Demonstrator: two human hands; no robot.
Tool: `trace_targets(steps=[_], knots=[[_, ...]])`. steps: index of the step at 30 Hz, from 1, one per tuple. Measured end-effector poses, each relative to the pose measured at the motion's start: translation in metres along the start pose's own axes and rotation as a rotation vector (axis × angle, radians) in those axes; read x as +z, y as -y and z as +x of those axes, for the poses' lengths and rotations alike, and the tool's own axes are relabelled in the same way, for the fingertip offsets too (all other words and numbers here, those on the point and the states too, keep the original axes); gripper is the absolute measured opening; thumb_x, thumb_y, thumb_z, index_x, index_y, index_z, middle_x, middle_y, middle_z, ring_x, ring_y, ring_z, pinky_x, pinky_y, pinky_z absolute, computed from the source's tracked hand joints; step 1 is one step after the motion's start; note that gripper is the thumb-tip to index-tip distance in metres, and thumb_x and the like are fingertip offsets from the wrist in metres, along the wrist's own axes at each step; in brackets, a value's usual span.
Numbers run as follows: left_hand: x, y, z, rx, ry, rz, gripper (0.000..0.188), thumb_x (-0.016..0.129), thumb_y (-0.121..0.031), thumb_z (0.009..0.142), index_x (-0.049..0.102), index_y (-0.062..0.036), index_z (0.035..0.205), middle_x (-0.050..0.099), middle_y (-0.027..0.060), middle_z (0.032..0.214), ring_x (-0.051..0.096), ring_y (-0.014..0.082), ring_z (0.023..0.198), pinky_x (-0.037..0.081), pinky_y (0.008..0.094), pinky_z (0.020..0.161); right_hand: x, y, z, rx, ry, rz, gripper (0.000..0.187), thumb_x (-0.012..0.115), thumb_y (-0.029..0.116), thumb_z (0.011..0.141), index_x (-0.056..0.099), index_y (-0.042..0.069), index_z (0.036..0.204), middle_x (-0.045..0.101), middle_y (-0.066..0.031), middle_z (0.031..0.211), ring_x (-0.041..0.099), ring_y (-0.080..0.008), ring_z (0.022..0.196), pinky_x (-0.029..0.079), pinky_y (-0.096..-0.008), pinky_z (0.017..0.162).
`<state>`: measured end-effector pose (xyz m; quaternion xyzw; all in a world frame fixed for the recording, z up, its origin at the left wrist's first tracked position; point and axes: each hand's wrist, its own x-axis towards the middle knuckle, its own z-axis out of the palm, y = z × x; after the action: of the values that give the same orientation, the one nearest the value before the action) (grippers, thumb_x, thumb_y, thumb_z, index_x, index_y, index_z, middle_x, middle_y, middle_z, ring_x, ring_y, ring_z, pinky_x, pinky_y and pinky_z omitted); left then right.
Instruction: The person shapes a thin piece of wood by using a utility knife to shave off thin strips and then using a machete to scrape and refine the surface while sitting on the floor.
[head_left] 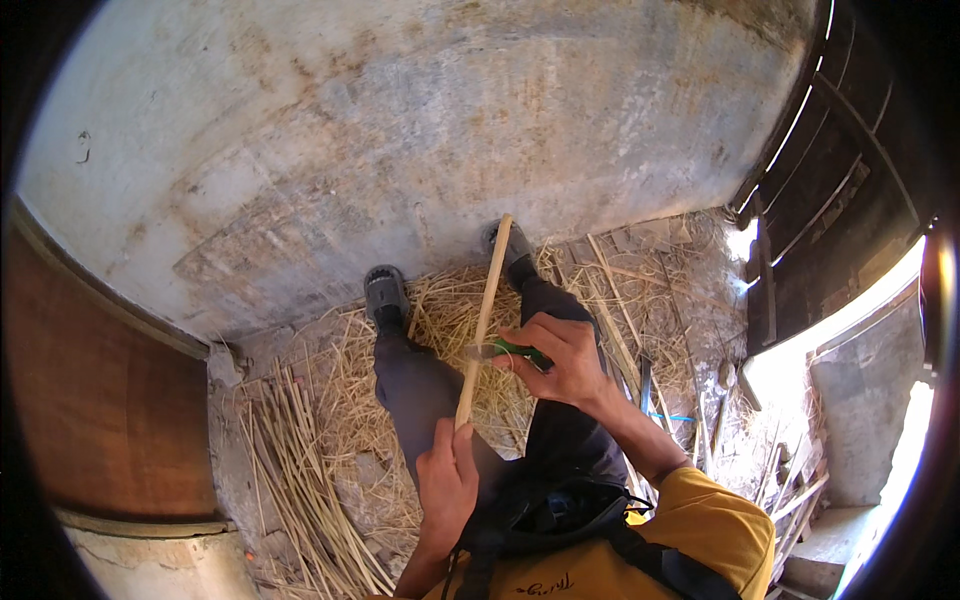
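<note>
My left hand (448,482) grips the lower end of a pale bamboo strip (490,290), which slants up and away from me toward the wall. My right hand (562,358) is closed around the green handle of a small knife (520,351). Its short blade lies across the strip, touching it a little above the left hand. A thin curled shaving shows by the right fingers. The blade's edge is too small to make out.
Long thin bamboo strips (300,490) lie bundled on the floor at left. Shavings (440,315) cover the ground around my feet. A stained wall (450,130) rises just ahead, a brown wooden panel (110,390) stands left, and dark boards (840,170) lean at right.
</note>
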<state>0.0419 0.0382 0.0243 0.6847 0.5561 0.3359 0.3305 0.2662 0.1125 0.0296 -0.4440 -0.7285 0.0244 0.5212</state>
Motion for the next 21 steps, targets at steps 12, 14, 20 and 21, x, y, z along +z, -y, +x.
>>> trace_targets(steps=[12, 14, 20, 21], knots=[[-0.005, 0.009, -0.010, -0.071, 0.009, 0.032, 0.027, 0.049, -0.027, 0.112, 0.054, -0.0028, 0.101, 0.054, 0.0141, 0.060, 0.060, 0.0338, 0.052, 0.042, 0.0450, 0.051, 0.003, -0.014, 0.019, 0.080, 0.005, 0.020, 0.025, 0.088, 0.018, 0.080, 0.077, 0.009, 0.101, 0.073, -0.0079, 0.085, 0.072, -0.0266, 0.071, 0.055, -0.0357, 0.059], [-0.004, 0.012, -0.011, -0.069, 0.001, 0.026, 0.027, 0.049, -0.027, 0.112, 0.054, -0.0028, 0.101, 0.054, 0.0147, 0.060, 0.060, 0.0345, 0.053, 0.042, 0.0455, 0.051, 0.007, -0.023, 0.019, 0.092, -0.029, 0.031, 0.025, 0.087, 0.019, 0.082, 0.077, 0.008, 0.102, 0.073, -0.0090, 0.086, 0.073, -0.0278, 0.072, 0.055, -0.0359, 0.060], [-0.005, 0.022, -0.039, -0.116, 0.121, 0.109, 0.026, 0.051, -0.025, 0.111, 0.056, -0.0023, 0.099, 0.054, 0.0145, 0.061, 0.059, 0.0311, 0.053, 0.043, 0.0412, 0.054, -0.013, -0.122, 0.048, 0.468, -0.308, -0.120, 0.025, 0.077, 0.024, 0.094, 0.072, 0.002, 0.102, 0.069, -0.0109, 0.079, 0.062, -0.0196, 0.065, 0.051, -0.0343, 0.062], [-0.005, 0.029, -0.049, -0.113, 0.164, 0.023, 0.026, 0.052, -0.025, 0.111, 0.056, -0.0019, 0.099, 0.054, 0.0117, 0.061, 0.058, 0.0266, 0.053, 0.042, 0.0397, 0.053, -0.031, -0.136, 0.057, 0.509, -0.337, -0.104, 0.024, 0.075, 0.025, 0.096, 0.071, 0.002, 0.104, 0.066, -0.0079, 0.077, 0.057, -0.0169, 0.063, 0.048, -0.0329, 0.060]])
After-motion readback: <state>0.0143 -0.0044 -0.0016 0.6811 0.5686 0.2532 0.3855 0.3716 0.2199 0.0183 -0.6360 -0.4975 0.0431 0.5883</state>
